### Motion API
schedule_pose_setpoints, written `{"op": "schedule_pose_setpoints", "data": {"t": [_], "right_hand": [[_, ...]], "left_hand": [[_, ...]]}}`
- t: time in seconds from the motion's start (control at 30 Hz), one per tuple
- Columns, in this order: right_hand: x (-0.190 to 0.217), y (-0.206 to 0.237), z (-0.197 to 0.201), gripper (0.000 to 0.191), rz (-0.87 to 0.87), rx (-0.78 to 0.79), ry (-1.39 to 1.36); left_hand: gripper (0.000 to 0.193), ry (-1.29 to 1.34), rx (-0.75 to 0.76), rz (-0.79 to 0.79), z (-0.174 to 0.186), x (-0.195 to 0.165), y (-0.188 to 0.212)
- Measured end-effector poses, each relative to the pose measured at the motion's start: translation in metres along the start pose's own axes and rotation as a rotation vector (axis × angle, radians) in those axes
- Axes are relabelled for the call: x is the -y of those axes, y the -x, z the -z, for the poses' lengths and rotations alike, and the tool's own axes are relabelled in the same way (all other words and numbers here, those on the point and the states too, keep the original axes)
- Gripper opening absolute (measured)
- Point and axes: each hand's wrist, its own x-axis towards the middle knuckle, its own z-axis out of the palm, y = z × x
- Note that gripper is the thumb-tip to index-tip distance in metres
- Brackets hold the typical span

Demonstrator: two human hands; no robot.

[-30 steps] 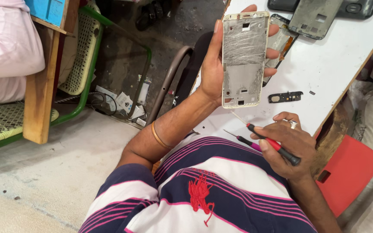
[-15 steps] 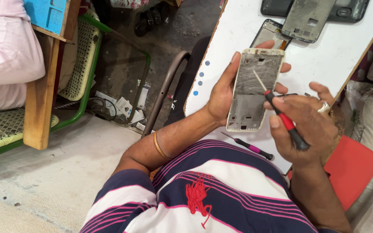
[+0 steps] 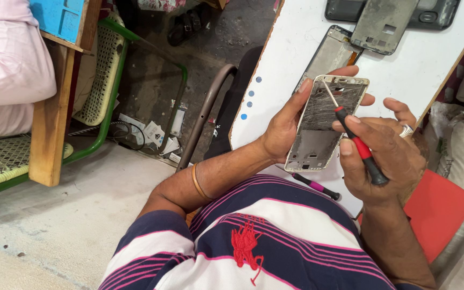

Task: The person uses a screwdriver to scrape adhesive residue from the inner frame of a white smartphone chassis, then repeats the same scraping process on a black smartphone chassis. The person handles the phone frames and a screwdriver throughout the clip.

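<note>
My left hand (image 3: pixel 285 129) grips a silver phone frame (image 3: pixel 323 126) by its left edge, holding it open-side up above the white table (image 3: pixel 430 64). My right hand (image 3: pixel 388 153) holds a red-and-black screwdriver (image 3: pixel 358 147); its thin metal tip reaches the upper left corner inside the frame. A ring sits on one right finger and a bangle on my left wrist. A second screwdriver with a pink-and-black handle (image 3: pixel 315 186) lies on the table just below the frame.
Other phone parts lie at the table's far end: a screen panel (image 3: pixel 328 53), a grey back plate (image 3: pixel 385 24) and a dark phone body (image 3: pixel 436 13). A red stool (image 3: pixel 439 212) stands at right. At left are a green chair (image 3: pixel 103 86), a wooden post (image 3: pixel 52 123) and a person in pink (image 3: pixel 6 64).
The frame came down from held high to close in front of me. My right hand rose off the table with the screwdriver and set its tip inside the frame.
</note>
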Motion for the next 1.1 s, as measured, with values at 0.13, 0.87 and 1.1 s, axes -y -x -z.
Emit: {"op": "schedule_pose_setpoints", "data": {"t": [0.13, 0.87, 1.1], "right_hand": [[0.000, 0.002, 0.002, 0.016, 0.000, -0.004, 0.022], [0.010, 0.017, -0.006, 0.013, 0.155, 0.266, -0.109], [-0.021, 0.054, 0.021, 0.012, -0.115, 0.245, -0.186]], "left_hand": [[0.066, 0.001, -0.010, 0.005, 0.000, 0.001, -0.001], [0.071, -0.152, -0.078, -0.146, 0.016, -0.034, -0.012], [0.076, -0.289, -0.180, -0.243, 0.030, -0.061, 0.000]]}}
